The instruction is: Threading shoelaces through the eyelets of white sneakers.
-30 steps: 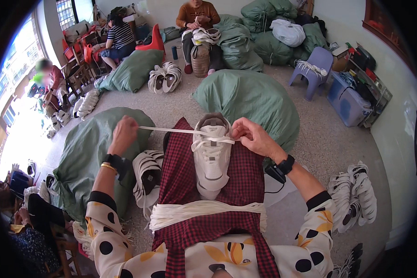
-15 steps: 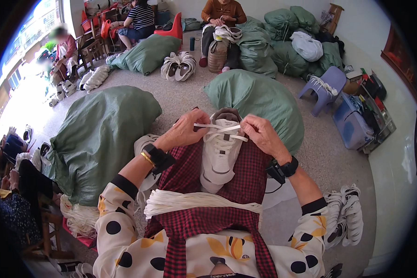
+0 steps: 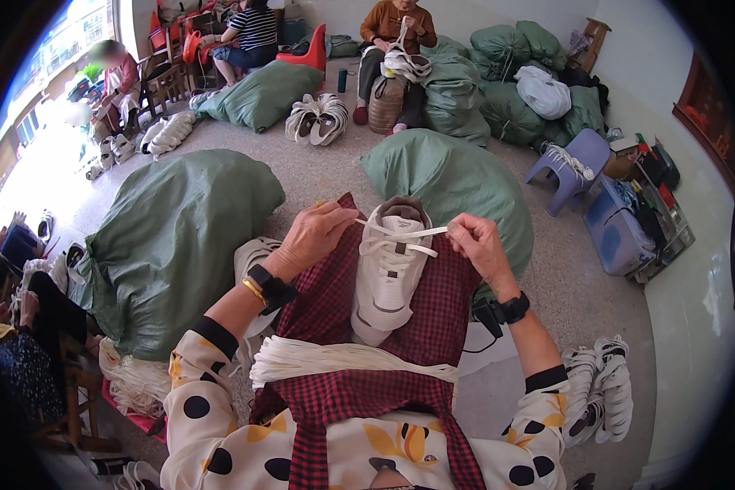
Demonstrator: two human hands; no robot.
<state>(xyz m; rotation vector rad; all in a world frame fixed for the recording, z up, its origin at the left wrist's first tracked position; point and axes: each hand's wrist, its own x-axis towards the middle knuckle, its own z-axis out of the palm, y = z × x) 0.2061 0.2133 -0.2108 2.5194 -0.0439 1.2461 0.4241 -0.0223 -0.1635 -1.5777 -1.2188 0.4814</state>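
A white sneaker [image 3: 388,273] lies on my lap over a red and black checked apron [image 3: 318,286], its toe toward me and its dark collar away. White lace [image 3: 400,237] runs across the upper part of its tongue. My left hand [image 3: 317,234] pinches one lace end on the left of the shoe. On the other side my right hand [image 3: 478,245] pinches the other end, drawn out to the right. Behind the toe, a bundle of loose white laces [image 3: 343,362] lies across my lap. Another pale shoe shows partly under my left forearm.
Large green sacks [image 3: 175,237] stand left and ahead of me. More white shoes [image 3: 600,384] sit on the floor to my right. A purple stool [image 3: 576,167] holds laces beside a blue bin [image 3: 616,229]. Another person [image 3: 396,41] sits at the back with shoes.
Both hands have moved apart, the left slightly left and the right further right, pulling the lace outward. The person at the back has raised a hand with lace.
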